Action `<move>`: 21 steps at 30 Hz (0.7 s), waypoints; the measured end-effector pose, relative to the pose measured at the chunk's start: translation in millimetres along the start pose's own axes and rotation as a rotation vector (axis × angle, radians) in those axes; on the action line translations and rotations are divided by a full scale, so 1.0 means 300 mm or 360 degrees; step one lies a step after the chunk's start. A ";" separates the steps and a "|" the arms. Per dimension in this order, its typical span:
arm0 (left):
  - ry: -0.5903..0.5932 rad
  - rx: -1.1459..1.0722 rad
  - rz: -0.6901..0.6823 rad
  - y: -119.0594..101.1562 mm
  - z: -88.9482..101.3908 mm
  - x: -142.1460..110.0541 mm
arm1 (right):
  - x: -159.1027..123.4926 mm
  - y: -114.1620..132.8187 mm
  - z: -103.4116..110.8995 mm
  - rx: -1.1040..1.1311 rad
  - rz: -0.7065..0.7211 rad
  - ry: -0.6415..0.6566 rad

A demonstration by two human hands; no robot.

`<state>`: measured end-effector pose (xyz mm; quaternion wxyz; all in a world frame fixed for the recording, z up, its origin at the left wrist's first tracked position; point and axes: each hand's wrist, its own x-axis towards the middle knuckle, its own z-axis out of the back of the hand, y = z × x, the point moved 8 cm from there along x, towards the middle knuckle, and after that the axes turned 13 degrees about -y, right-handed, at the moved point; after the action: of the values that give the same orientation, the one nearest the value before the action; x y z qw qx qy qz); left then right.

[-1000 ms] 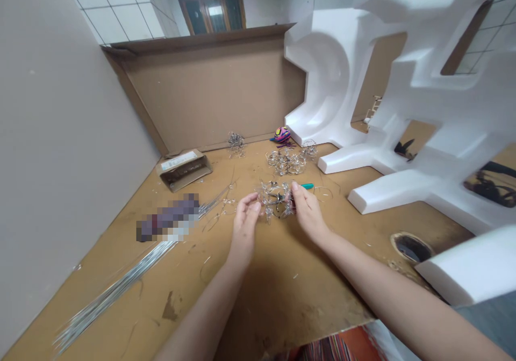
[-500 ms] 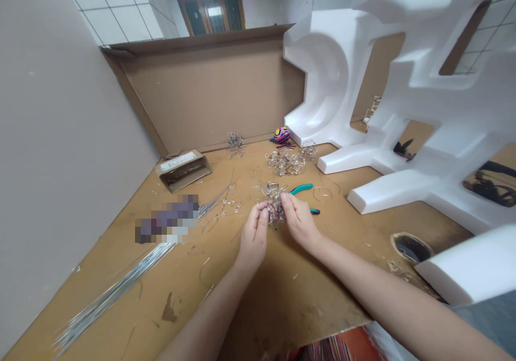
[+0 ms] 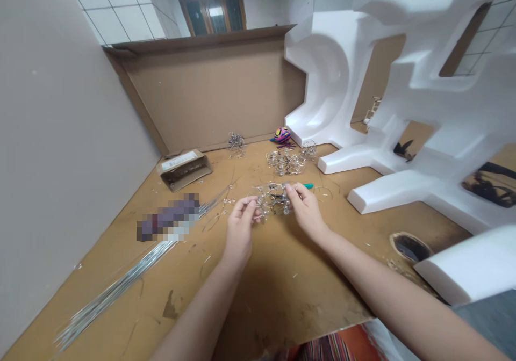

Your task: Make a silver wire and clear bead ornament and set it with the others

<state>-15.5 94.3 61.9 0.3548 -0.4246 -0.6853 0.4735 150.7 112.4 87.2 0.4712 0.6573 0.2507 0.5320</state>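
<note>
1. Since the frame half a second ago, the hands have moved apart, and the wire piece between them is spread wider; less of the pliers now shows past the right hand.
2. Left hand: thumb and fingers nearly closed, pinching the wire piece's left end.
3. Right hand: thumb and forefinger closed on its upper right edge, other fingers curled.
4. Wire piece: between the hands, over the middle of the table; whether it touches the surface cannot be told.
5. Surroundings: a wire cluster lies behind; a wire bundle lies to the left.
6. Likely faults: uneven pulling could bend the thin loops; loose ends could catch on the pliers just beside; a slack pinch could let one side slip.
</note>
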 end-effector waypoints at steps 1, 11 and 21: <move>-0.0002 -0.0055 0.0024 -0.004 0.002 0.006 | 0.007 -0.003 0.002 -0.0007 -0.0005 -0.0004; 0.0117 -0.0183 -0.0030 -0.042 0.005 0.034 | 0.035 -0.016 0.013 0.0124 -0.0131 0.0097; 0.0118 -0.0249 -0.0057 -0.057 0.017 0.043 | 0.050 0.012 0.027 0.0168 -0.0094 0.0125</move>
<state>-29.1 101.1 77.7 0.3541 -0.4559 -0.7141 0.3961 162.3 120.6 97.3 0.4412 0.6522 0.3159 0.5293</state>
